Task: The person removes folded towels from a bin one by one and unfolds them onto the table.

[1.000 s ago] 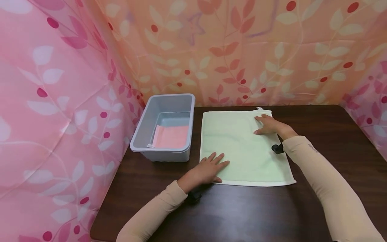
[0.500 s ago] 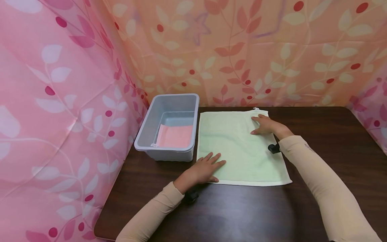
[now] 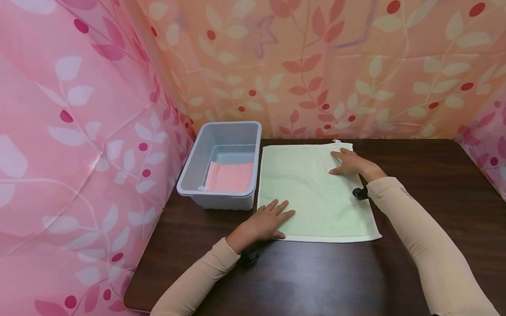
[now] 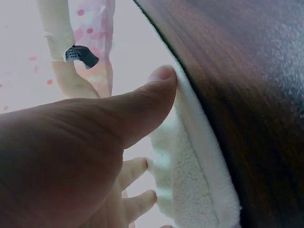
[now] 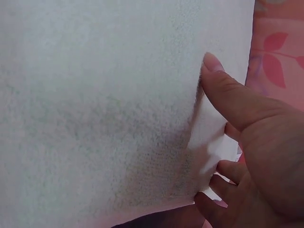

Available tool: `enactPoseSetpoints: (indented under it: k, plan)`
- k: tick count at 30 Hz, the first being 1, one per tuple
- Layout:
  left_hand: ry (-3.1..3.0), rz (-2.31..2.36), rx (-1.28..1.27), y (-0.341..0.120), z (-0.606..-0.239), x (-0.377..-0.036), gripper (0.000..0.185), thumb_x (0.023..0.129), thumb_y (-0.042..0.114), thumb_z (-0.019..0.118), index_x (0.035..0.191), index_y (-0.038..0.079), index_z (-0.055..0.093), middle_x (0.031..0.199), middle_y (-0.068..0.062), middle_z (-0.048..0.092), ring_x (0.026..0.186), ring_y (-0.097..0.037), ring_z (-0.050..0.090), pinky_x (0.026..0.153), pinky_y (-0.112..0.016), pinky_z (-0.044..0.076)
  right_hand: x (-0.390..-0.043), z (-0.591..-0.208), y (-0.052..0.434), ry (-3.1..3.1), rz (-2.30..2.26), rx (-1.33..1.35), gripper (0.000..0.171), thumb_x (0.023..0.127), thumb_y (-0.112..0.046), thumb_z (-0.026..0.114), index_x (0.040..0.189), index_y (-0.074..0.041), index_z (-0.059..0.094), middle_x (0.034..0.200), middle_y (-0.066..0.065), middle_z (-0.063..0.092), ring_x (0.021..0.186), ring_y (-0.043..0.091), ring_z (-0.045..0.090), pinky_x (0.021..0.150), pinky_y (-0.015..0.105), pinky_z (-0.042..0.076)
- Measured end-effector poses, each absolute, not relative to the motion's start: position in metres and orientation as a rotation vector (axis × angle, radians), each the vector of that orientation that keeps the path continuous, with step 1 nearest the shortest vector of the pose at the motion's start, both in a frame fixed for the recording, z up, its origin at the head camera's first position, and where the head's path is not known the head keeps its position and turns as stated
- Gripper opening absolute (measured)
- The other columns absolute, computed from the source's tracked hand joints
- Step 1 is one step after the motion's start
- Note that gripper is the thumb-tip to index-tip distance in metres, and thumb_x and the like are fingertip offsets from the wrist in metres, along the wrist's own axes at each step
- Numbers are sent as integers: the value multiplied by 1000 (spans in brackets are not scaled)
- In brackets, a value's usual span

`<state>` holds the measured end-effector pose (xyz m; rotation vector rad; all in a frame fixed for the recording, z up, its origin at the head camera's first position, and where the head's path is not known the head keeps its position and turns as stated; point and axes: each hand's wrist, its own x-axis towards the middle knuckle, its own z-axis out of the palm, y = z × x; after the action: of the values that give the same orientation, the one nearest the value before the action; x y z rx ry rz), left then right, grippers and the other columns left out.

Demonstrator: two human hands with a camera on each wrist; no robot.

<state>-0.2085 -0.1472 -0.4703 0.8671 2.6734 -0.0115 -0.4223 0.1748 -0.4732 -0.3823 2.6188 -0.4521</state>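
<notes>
Head view: left hand [image 3: 265,220] spread flat, fingers straight, on the near left corner of a pale green rectangular terry towel [image 3: 312,188] lying open on the dark brown wooden counter [image 3: 419,228]. Right hand [image 3: 349,162] likewise flat, fingers extended and close together, on the far right corner beside a small white loop tag [image 3: 336,141]. Pressing at opposite corners, likely to keep the cloth flat and taut. Just beyond the left hand's fingers and to their left, a grey plastic rectangular bin [image 3: 221,164] touching or nearly touching the towel's left edge, with a folded pink cloth [image 3: 231,176] flat on its floor. Pink and peach leaf-print curtains [image 3: 79,131] around the counter.

Left wrist view: thumb [image 4: 142,102] straight, tip resting on the towel's thick white hem [image 4: 199,171], other fingertips lying on the pile beneath; bare counter past the hem, to the thumb's right. Nothing gripped.

Right wrist view: thumb [image 5: 228,95] stretched over the towel's surface [image 5: 104,109], fingers [image 5: 223,173] bent slightly at its corner, seemingly pressing rather than pinching, though contact under them hidden.
</notes>
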Motion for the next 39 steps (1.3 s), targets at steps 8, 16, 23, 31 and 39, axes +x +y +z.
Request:
enactPoseSetpoints:
  k: [8,16,23,31,39]
  plan:
    - [2698,143,1049,-157,-457,-205,72,97,44,60,158,26,25,166,-5,25,153,-27,28,122,-37,32,-411,-456,152,2824,-395,-534,70,90,-38,71,146,-5,46,143,30,51,129,47,49,105,68,38]
    - [2770,474,1156,-192,-407,-180,66,99,43,58,156,30,30,163,5,31,152,-16,30,119,-37,36,-401,-401,76,2753,-732,-811,45,90,-27,73,129,-7,65,120,18,71,109,33,68,91,50,56]
    - [3032,655,1028,-246,-369,-170,63,96,34,65,153,25,39,160,2,37,151,-19,32,119,-44,36,-397,-343,-5,2555,-887,-1029,38,91,-25,72,126,-10,67,115,12,73,102,24,69,93,42,57]
    - [3250,533,514,-315,-362,-180,74,92,35,69,156,21,33,163,-10,30,152,-34,25,118,-59,31,-410,-305,-93,2392,-743,-1217,39,94,-23,68,131,-12,64,123,8,71,116,20,67,103,36,52]
    - [3252,482,220,-350,-368,-187,79,93,35,67,156,8,28,164,-20,23,151,-44,19,114,-64,29,-425,-307,-141,2354,-812,-1256,44,92,-20,71,133,-10,63,130,9,66,116,22,66,101,34,54]
